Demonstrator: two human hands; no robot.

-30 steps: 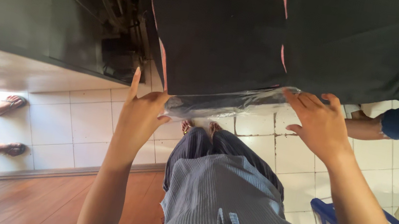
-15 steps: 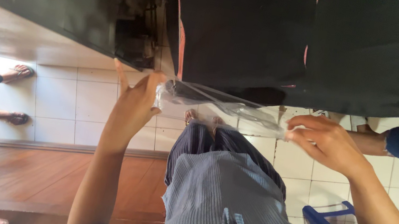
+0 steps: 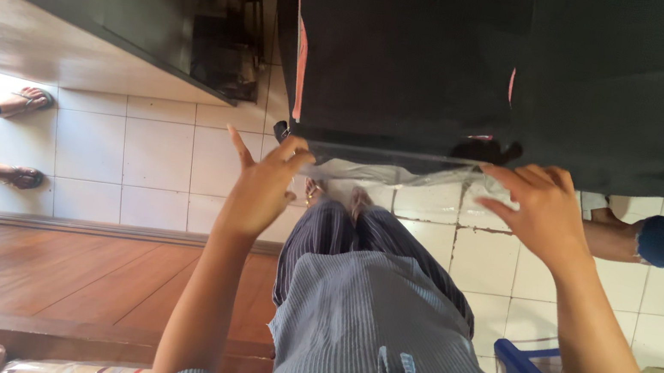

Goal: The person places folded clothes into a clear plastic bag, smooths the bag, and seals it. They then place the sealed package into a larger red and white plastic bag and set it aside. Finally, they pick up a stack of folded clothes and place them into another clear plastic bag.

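Clear crinkled plastic wrap (image 3: 390, 171) is stretching along the lower edge of the black folded cloth (image 3: 419, 60), between both hands. Left hand (image 3: 260, 189) is pinching its left end, fingers narrow; right hand (image 3: 543, 212) is gripping its right end. White tiled floor (image 3: 137, 159) is lying open beneath, brown wooden platform (image 3: 69, 271) beside it.
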